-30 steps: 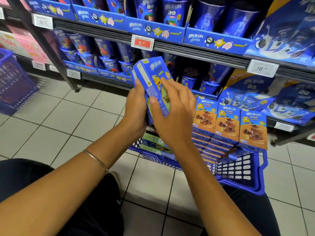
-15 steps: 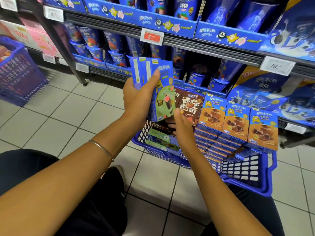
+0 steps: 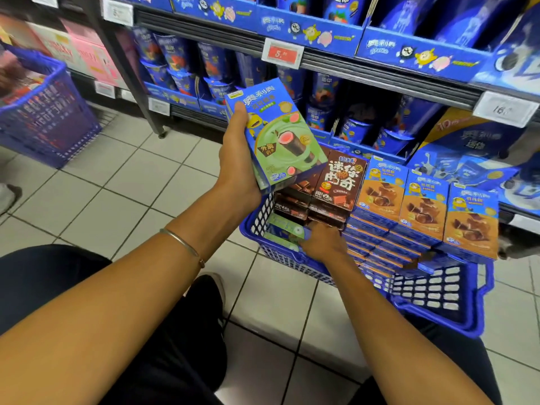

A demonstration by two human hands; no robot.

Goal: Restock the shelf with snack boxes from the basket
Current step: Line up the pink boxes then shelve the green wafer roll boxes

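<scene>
Head view. The left hand (image 3: pixel 236 159) sits just above frame centre, toward 12 o'clock, with its thumb laid up the near edge and the fingers wrapped behind a small stack of green-fronted snack boxes (image 3: pixel 271 135). The stack is tilted, top leaning toward 11 o'clock, and is held in the air above the left end of the blue basket (image 3: pixel 438 290). A thin bracelet (image 3: pixel 182 244) circles the left wrist.

The basket stands on the tiled floor (image 3: pixel 117 185) at 3 to 4 o'clock from centre, directly below the shelf (image 3: pixel 365 68). In it, at the 9 o'clock end, lie further green boxes (image 3: pixel 285 230). Beside them is a stack of brown boxes (image 3: pixel 342 182). Rows of orange-fronted boxes (image 3: pixel 423 206) fill the 3 o'clock end.

The right hand (image 3: pixel 321 244) is down inside the basket, knuckles up, its fingertips at the end of the green boxes. The fingers are largely hidden, so whether they have closed on a box cannot be determined.

The shelf runs across 12 to 2 o'clock, carries blue snack cups (image 3: pixel 175 54) and bears a red price tag (image 3: pixel 282 53). A second blue basket (image 3: pixel 43 118) stands at 9 to 10 o'clock, well apart.
</scene>
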